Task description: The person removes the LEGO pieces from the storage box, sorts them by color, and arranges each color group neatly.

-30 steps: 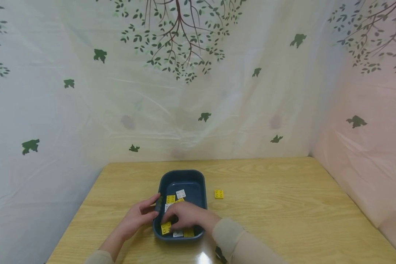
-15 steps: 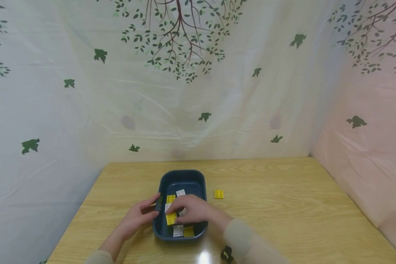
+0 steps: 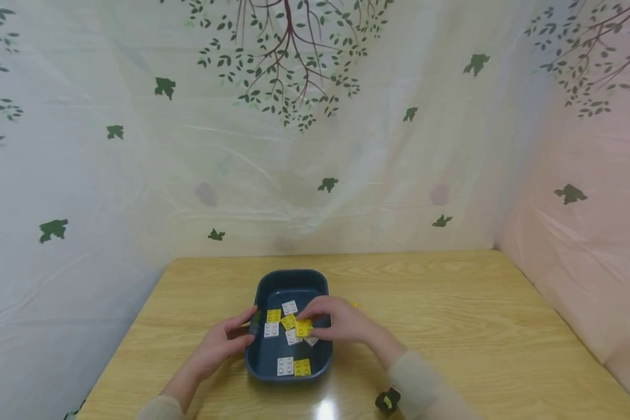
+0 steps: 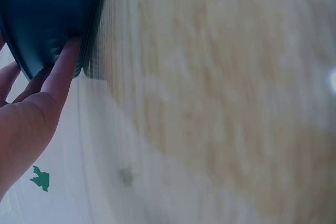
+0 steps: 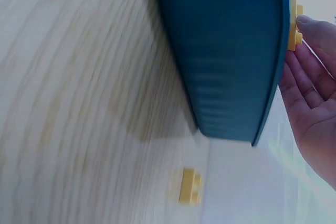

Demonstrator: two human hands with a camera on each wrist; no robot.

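Note:
My right hand (image 3: pixel 341 319) pinches a yellow toy building brick (image 3: pixel 303 328) between thumb and fingers, over the right part of a dark blue box (image 3: pixel 289 278). In the right wrist view the brick (image 5: pixel 293 23) is just above the box's rim. My left hand (image 3: pixel 217 345) rests its fingertips against the box's left wall, fingers fairly straight; the left wrist view shows a finger (image 4: pixel 65 66) touching the outer wall. Inside the box lie white bricks (image 3: pixel 285 366) and yellow bricks (image 3: pixel 302 367), several in all. Some are partly hidden under the held brick and right hand.
Another yellow brick (image 5: pixel 189 186) lies on the wooden table (image 3: pixel 451 315) right of the box, mostly hidden behind my right hand in the head view. A small black object (image 3: pixel 387 401) is at my right sleeve. A leaf-patterned curtain (image 3: pixel 273 204) stands behind the table.
My right hand has moved from the box's lower left to its right side, carrying the yellow brick. The left hand stays at the left wall. The view has shifted slightly.

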